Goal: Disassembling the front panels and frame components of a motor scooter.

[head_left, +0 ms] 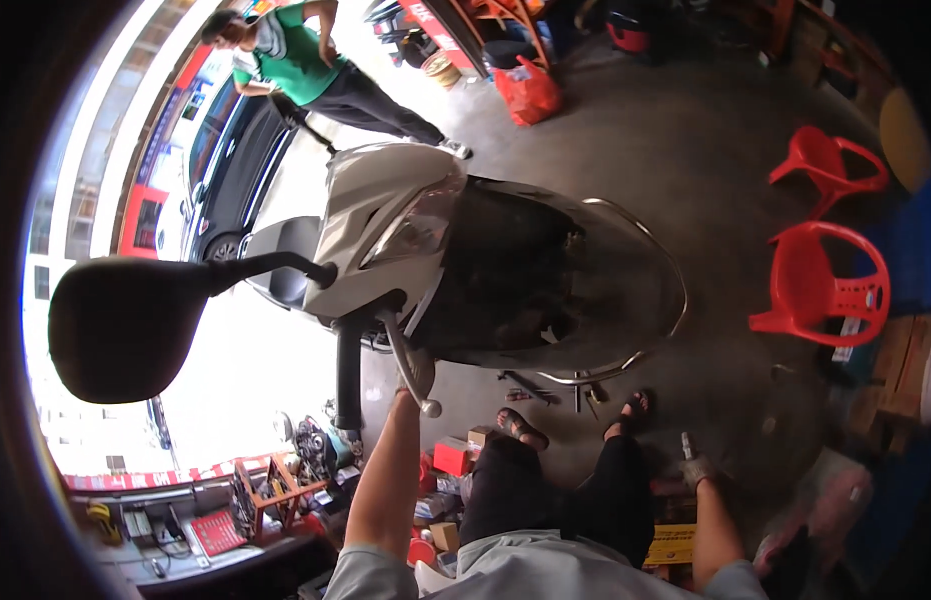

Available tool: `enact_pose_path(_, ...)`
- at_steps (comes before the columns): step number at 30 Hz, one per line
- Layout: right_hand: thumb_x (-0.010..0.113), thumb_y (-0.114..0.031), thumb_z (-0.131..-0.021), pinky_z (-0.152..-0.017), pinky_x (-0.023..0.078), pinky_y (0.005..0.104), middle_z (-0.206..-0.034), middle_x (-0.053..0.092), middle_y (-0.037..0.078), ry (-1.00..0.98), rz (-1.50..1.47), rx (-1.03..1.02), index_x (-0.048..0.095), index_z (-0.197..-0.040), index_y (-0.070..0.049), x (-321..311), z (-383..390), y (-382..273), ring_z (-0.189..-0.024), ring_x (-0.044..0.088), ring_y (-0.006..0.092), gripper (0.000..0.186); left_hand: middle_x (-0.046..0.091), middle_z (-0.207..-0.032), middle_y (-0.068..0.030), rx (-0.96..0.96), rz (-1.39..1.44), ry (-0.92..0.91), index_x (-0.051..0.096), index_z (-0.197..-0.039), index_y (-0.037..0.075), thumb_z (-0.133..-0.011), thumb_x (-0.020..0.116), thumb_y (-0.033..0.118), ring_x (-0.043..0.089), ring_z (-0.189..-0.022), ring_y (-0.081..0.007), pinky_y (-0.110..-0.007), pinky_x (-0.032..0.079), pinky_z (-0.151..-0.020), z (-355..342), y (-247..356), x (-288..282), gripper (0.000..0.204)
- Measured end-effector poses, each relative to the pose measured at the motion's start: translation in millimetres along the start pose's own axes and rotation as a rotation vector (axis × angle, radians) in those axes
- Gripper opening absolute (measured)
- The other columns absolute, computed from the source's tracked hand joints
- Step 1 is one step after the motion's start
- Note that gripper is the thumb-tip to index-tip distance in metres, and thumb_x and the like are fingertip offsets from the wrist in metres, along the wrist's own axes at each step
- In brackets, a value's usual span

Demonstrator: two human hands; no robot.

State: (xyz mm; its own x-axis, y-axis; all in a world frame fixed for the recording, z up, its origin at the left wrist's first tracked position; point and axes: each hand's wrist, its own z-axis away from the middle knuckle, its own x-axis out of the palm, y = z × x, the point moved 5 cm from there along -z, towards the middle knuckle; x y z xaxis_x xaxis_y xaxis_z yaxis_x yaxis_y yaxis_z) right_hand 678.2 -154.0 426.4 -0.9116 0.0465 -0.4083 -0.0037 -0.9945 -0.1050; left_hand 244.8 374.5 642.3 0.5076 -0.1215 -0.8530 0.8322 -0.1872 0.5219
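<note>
A grey and black scooter (pixel 395 215) stands in front of me. Its brake lever (pixel 405 360) and black handlebar grip (pixel 348 375) point towards me. My left hand (pixel 421 372), in a pale glove, is just behind the lever, against the scooter's body; the lever and bodywork hide its fingers. Low at the right, my gloved right hand (pixel 698 470) is closed around a short tool with a metal end (pixel 687 442), too small to name exactly.
Hand tools (pixel 530 388) lie on the floor by my feet. Two red plastic chairs (pixel 785 285) are at the right. A person in green (pixel 300 60) stands beyond the scooter near a dark car (pixel 247 150). Boxes (pixel 451 456) and a cluttered bench (pixel 175 530) occupy the lower left.
</note>
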Motion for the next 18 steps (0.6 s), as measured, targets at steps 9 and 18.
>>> enact_pose_path(9, 0.08, -0.038, -0.065, -0.092, 0.052, 0.0446, -0.115, 0.065, 0.026, -0.081, 0.395, -0.329, 0.066, -0.111, -0.001, 31.6, 50.0, -138.9, -0.107, 0.064, 0.0397, 0.061, 0.05, -0.13, -0.0323, -0.018, 0.069, 0.184, 0.035, -0.137, -0.005, -0.091, 0.048, 0.014, 0.046, -0.126, -0.0447, -0.045, 0.038, -0.104, 14.1, 12.2, -15.6, 0.051)
enact_pose_path(18, 0.067, -0.04, -0.073, -0.113, 0.032, 0.0447, -0.135, 0.055, 0.025, 0.029, 0.64, -0.848, 0.059, -0.13, -0.007, 152.0, -18.7, -162.6, -0.131, 0.05, 0.0309, 0.066, 0.061, -0.114, -0.0155, 0.035, 0.146, 0.062, 0.045, -0.125, -0.002, -0.095, 0.05, 0.011, 0.058, -0.102, -0.0233, -0.035, 0.046, -0.089, 6.6, -13.3, 7.3, 0.033)
